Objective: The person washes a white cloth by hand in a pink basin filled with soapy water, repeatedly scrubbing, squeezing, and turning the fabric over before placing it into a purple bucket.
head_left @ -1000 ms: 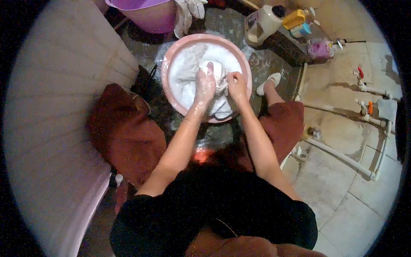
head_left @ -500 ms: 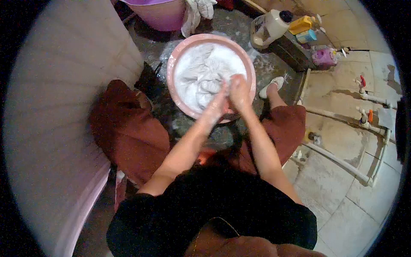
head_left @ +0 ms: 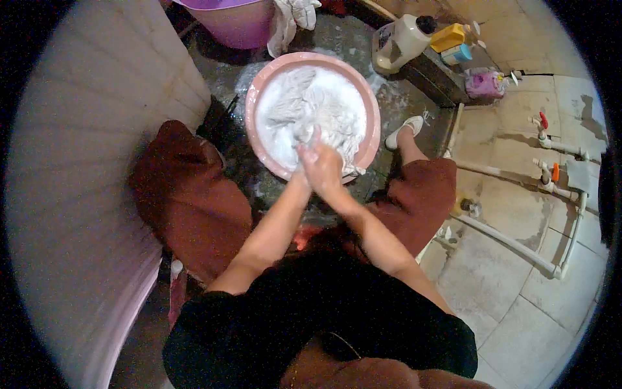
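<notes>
A round pink basin [head_left: 256, 139] holds white suds and a soaked white cloth [head_left: 295, 104], bunched and wrinkled. At the basin's near side my right hand [head_left: 323, 167] is closed on part of the cloth, its thumb pointing away from me. My left hand [head_left: 301, 170] presses against it from the left, closed around the same bunch; most of its fingers are hidden behind the right hand. A fold of the cloth hangs over the near right rim.
Beyond the basin stands a purple tub [head_left: 236, 26] with a whitish cloth [head_left: 285, 29] over its edge. A large jug [head_left: 402, 45], a yellow bottle [head_left: 447, 37] and a purple pack [head_left: 484, 84] line the right ledge. Pipes with taps [head_left: 544, 168] run along the tiled wall.
Both hands have moved left and closer together, the right now crossing over the left. The cloth has shifted in the suds, and a fold now lies over the near right rim.
</notes>
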A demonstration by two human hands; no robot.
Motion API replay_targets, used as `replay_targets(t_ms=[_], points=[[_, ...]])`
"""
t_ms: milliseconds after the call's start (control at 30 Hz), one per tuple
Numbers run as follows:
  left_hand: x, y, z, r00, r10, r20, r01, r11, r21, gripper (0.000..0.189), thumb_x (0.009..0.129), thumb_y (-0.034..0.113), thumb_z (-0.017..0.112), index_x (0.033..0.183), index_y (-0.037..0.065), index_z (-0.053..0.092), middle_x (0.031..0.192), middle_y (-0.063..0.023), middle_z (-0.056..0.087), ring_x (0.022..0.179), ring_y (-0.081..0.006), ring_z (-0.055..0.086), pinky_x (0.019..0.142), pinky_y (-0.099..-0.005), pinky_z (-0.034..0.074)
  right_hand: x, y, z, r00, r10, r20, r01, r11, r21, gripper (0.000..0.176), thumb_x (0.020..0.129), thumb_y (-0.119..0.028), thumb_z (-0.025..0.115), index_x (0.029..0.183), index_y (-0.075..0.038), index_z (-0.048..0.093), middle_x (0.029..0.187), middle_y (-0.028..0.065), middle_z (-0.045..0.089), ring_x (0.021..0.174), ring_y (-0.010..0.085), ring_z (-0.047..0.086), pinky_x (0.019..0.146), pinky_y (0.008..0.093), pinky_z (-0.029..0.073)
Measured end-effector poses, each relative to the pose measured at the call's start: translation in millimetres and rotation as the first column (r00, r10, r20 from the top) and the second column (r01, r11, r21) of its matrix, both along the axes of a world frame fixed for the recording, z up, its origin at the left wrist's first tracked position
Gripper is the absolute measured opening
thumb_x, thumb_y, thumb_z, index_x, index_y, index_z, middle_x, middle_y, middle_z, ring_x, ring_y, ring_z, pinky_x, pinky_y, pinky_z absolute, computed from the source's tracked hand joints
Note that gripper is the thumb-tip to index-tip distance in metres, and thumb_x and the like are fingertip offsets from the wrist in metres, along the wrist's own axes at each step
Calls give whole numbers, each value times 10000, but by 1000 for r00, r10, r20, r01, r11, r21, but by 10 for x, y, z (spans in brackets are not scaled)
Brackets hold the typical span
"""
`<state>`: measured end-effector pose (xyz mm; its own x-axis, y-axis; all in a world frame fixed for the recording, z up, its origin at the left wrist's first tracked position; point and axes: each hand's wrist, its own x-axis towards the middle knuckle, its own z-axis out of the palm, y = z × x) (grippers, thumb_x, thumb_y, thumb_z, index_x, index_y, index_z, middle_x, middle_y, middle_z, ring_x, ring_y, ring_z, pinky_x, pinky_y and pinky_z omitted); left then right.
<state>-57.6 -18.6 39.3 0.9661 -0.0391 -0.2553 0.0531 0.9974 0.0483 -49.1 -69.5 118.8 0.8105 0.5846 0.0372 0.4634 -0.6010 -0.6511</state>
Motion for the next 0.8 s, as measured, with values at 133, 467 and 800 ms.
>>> replay_targets(t_ms=[133, 467, 800], points=[[147, -226, 91, 955, 95, -280, -17, 963, 268, 434, 910, 346, 435, 1197, 21, 465, 1072, -92, 543, 935, -198, 544, 813, -324, 466, 760, -237, -783, 940, -281, -195, 291, 957, 21, 162, 727, -150, 581, 699, 9, 580, 622, 198, 578, 565, 337, 556, 572, 443, 434], [226, -118, 275, 814, 352, -461, -245, 929, 277, 352, 899, 278, 500, 1084, -21, 517, 952, -101, 589, 835, -212, 581, 739, -319, 493, 665, -65, -462, 925, -328, -192, 371, 889, 267, 288, 809, -218, 586, 600, -25, 547, 560, 85, 561, 535, 208, 485, 533, 358, 407], [303, 198, 1431, 965, 260, 11, -220, 794, 567, 379, 857, 246, 604, 1116, -13, 507, 995, -37, 573, 894, -111, 542, 760, -265, 455, 1367, -627, 685, 787, -24, -616, 175, 967, 186, 282, 842, -249, 586, 978, -7, 631, 850, 25, 629, 745, 119, 544, 693, 249, 436]])
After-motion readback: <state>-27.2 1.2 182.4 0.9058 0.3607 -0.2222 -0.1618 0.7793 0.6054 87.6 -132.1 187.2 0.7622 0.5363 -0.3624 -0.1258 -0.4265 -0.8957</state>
